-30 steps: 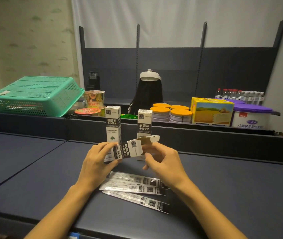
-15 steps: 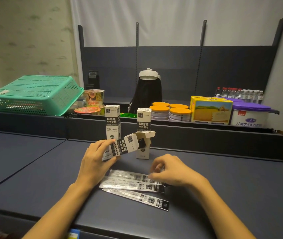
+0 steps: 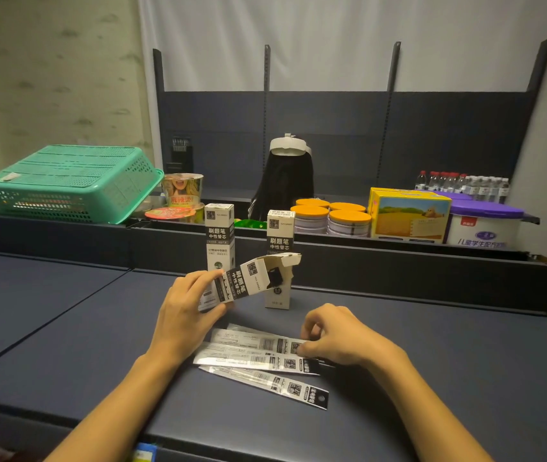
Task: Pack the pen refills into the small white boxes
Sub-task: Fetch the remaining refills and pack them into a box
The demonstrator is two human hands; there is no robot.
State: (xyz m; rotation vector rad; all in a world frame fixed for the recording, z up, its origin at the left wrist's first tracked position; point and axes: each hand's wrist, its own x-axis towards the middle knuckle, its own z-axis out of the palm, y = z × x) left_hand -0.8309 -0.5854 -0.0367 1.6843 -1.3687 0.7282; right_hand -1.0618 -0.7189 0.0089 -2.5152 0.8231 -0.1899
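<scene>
We hold the open box (image 3: 243, 283) tilted in our left hand (image 3: 185, 315) at frame centre, its open mouth pointing up and to the right. Our right hand (image 3: 335, 335) sits lower right of it, fingertips pinching the right end of the top refill packet (image 3: 258, 343) on the bench (image 3: 432, 378). The packets lie with their long axes running left to right, below the box. We judge the packet must swing up, end first, toward the mouth. Two closed boxes (image 3: 219, 238) stand behind.
</scene>
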